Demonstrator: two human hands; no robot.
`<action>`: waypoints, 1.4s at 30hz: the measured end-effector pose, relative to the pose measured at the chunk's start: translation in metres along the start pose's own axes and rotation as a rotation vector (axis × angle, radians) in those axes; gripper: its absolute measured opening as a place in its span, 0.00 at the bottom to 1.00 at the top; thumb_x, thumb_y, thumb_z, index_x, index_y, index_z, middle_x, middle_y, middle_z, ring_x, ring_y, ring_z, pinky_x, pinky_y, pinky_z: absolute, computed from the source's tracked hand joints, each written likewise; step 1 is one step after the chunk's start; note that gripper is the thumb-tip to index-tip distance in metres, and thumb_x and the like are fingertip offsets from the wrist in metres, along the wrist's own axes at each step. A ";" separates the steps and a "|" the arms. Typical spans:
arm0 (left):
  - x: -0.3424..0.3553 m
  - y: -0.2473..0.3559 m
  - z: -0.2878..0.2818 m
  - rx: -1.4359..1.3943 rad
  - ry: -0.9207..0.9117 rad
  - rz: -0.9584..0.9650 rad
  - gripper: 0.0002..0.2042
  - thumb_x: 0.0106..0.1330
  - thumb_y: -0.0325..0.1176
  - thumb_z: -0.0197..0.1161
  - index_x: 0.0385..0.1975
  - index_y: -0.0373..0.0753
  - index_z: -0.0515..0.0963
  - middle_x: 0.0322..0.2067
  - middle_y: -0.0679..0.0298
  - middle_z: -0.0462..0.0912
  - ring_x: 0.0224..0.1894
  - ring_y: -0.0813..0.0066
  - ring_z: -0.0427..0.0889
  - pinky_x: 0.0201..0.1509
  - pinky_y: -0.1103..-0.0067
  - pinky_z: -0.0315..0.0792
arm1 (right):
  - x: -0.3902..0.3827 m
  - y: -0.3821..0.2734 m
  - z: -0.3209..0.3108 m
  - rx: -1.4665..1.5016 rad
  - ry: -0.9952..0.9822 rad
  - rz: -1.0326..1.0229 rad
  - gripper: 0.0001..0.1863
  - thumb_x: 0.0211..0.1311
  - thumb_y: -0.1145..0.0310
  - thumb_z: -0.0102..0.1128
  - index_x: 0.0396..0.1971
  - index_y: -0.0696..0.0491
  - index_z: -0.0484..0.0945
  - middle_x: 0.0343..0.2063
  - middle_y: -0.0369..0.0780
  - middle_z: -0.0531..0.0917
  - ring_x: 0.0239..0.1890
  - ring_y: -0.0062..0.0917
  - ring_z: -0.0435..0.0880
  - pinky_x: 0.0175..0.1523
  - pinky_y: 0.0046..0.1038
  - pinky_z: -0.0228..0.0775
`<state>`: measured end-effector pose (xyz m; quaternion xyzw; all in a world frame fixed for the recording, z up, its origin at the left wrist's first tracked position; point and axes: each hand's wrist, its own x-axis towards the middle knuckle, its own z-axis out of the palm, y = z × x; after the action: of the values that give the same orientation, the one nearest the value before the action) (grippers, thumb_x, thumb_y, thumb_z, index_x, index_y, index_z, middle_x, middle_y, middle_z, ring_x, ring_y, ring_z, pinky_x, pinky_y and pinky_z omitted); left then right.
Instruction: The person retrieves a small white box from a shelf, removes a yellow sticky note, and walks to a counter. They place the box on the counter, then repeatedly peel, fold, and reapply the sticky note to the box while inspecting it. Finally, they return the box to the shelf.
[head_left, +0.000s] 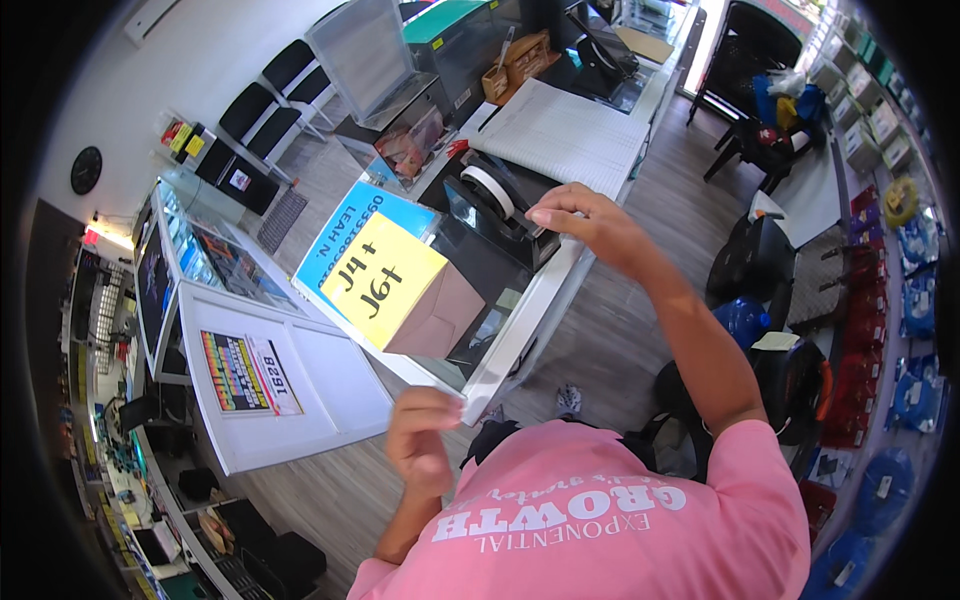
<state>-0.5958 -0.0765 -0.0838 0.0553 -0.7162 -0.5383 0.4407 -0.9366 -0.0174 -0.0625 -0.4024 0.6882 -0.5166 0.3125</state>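
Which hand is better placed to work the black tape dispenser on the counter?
Probably the right hand: its fingertips are at the tape dispenser's near end. The left hand is farther off, by the counter's near corner.

On the glass display counter (535, 310), a cardboard box (440, 315) sits at the near end, bearing a handwritten label (390, 275). Beyond the box and to its right stands a tape dispenser (490, 190), with the right hand (590, 222) at its near right side. A ledger (565, 135) lies past the dispenser, and a pen holder (495, 85) stands beyond the ledger's left corner. The left hand (420, 440) is just beside the counter's near corner. Left of the box, a low panel (330, 385) carries a printed poster (250, 373); farther back, chairs (265, 120) stand right of a wall clock (87, 170). Across the floor (600, 345), packets (918, 390) hang at the far right
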 end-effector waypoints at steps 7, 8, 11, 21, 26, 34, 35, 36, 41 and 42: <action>0.019 -0.014 0.062 -0.150 -0.217 -0.323 0.20 0.72 0.48 0.61 0.46 0.34 0.81 0.46 0.58 0.78 0.49 0.67 0.76 0.58 0.74 0.68 | 0.021 0.001 0.006 0.210 -0.087 0.111 0.15 0.61 0.57 0.72 0.33 0.55 0.85 0.22 0.28 0.79 0.30 0.16 0.77 0.41 0.22 0.70; 0.023 -0.016 0.068 -0.143 -0.219 -0.391 0.16 0.74 0.44 0.60 0.48 0.36 0.80 0.45 0.61 0.78 0.48 0.71 0.75 0.59 0.75 0.66 | 0.021 -0.002 0.008 0.252 -0.075 0.115 0.15 0.61 0.57 0.73 0.33 0.55 0.85 0.25 0.30 0.80 0.32 0.16 0.77 0.42 0.22 0.70; 0.042 -0.017 0.084 -0.190 -0.227 -0.712 0.18 0.75 0.47 0.57 0.50 0.36 0.79 0.50 0.61 0.78 0.55 0.73 0.75 0.65 0.74 0.62 | 0.014 -0.007 0.011 0.314 -0.007 0.088 0.15 0.60 0.58 0.73 0.32 0.57 0.84 0.35 0.34 0.80 0.38 0.18 0.76 0.46 0.23 0.68; 0.087 -0.062 0.137 -0.885 0.202 -0.949 0.27 0.74 0.53 0.61 0.61 0.38 0.72 0.59 0.62 0.74 0.68 0.67 0.68 0.75 0.66 0.56 | -0.073 -0.005 -0.004 0.340 0.086 -0.002 0.14 0.62 0.60 0.71 0.30 0.57 0.84 0.47 0.37 0.77 0.47 0.20 0.73 0.54 0.23 0.63; 0.096 -0.073 0.146 -0.953 0.362 -0.909 0.20 0.73 0.48 0.65 0.53 0.39 0.77 0.51 0.64 0.78 0.64 0.68 0.72 0.72 0.70 0.61 | -0.113 -0.004 -0.010 0.230 0.120 0.040 0.11 0.62 0.62 0.71 0.31 0.55 0.85 0.46 0.35 0.78 0.46 0.20 0.74 0.52 0.23 0.64; 0.103 -0.085 0.153 -0.873 0.481 -0.935 0.11 0.73 0.37 0.65 0.47 0.38 0.79 0.44 0.64 0.82 0.56 0.68 0.80 0.69 0.69 0.68 | -0.122 0.028 -0.001 -0.052 0.228 -0.104 0.06 0.61 0.68 0.70 0.30 0.54 0.84 0.43 0.37 0.80 0.48 0.25 0.76 0.49 0.27 0.67; 0.102 -0.088 0.154 -0.853 0.493 -0.933 0.11 0.72 0.36 0.66 0.46 0.37 0.79 0.44 0.63 0.82 0.58 0.65 0.80 0.70 0.68 0.68 | -0.122 0.035 0.002 -0.069 0.246 -0.105 0.06 0.61 0.69 0.70 0.31 0.55 0.83 0.43 0.37 0.80 0.48 0.25 0.76 0.49 0.27 0.67; 0.100 -0.092 0.155 -0.834 0.514 -0.926 0.11 0.71 0.36 0.67 0.45 0.36 0.79 0.44 0.63 0.82 0.59 0.63 0.80 0.71 0.67 0.67 | -0.122 0.042 0.005 -0.086 0.256 -0.109 0.05 0.61 0.70 0.70 0.31 0.55 0.83 0.43 0.38 0.81 0.48 0.26 0.77 0.49 0.28 0.68; 0.085 -0.073 0.164 -0.628 0.470 -0.764 0.09 0.72 0.34 0.65 0.45 0.37 0.77 0.48 0.62 0.80 0.63 0.67 0.76 0.70 0.70 0.65 | -0.138 0.055 -0.001 0.160 0.187 -0.073 0.05 0.60 0.72 0.70 0.31 0.57 0.83 0.44 0.40 0.82 0.47 0.27 0.79 0.51 0.28 0.68; 0.084 -0.057 0.160 -0.551 0.405 -0.651 0.08 0.72 0.33 0.64 0.44 0.37 0.77 0.48 0.61 0.79 0.63 0.67 0.75 0.70 0.70 0.64 | -0.144 0.056 -0.002 0.303 0.160 -0.071 0.05 0.60 0.72 0.71 0.30 0.57 0.83 0.44 0.41 0.82 0.47 0.27 0.79 0.52 0.27 0.69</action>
<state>-0.7802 -0.0311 -0.0878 0.2618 -0.3917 -0.7970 0.3779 -0.8822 0.1182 -0.1134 -0.3322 0.6105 -0.6556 0.2953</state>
